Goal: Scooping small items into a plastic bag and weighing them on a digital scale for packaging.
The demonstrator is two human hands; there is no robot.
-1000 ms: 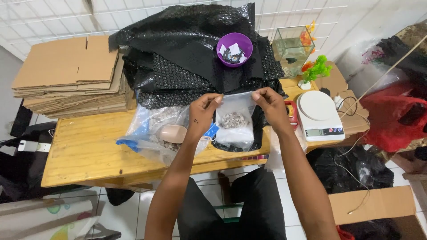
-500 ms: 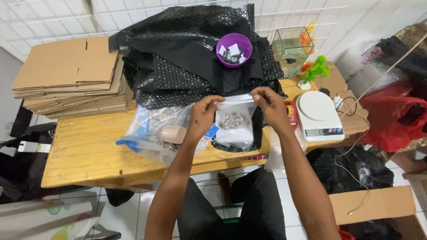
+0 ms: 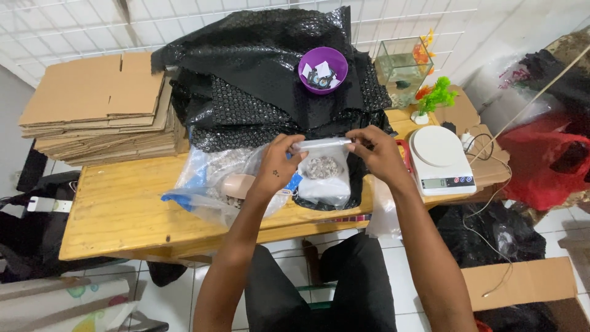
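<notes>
A small clear plastic bag with a clump of pale, gravelly bits inside hangs just above the wooden table, its top edge stretched flat between both hands. The left hand pinches the left end of that edge and the right hand pinches the right. A larger clear bag lies beside the left hand, a white kitchen scale near the right, and black bubble wrap with a purple bowl behind.

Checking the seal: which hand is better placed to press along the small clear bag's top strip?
Probably the right hand: it pinches the strip of the small clear bag at one end, while the left hand grips the other corner.
</notes>
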